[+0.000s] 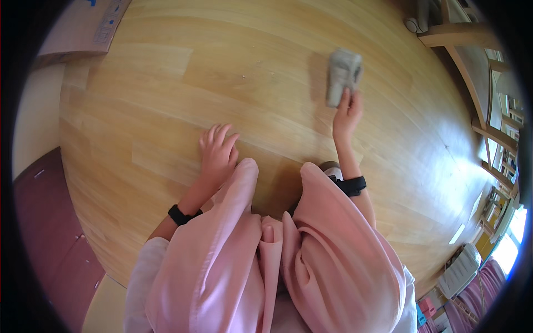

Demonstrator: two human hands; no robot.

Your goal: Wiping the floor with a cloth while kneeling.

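Observation:
My right hand [347, 116] reaches forward over the wooden floor [258, 100], gripping the near end of a greyish-white folded cloth [344, 70]. The cloth is blurred, and a shadow lies on the floor to its left. In front of my left knee, my left hand [218, 150] has its fingers spread and holds nothing. I cannot tell whether its fingertips touch the floor. Both knees are bent under pink trousers [225, 249]. Part of a shoe [332, 168] shows beside my right knee.
A cardboard box [83, 31] stands at the upper left. Dark red cabinet doors [50, 216] line the left side. Wooden furniture frames [466, 35] run along the right, with a white chair [460, 270] at lower right. Small crumbs [244, 76] lie on the floor ahead.

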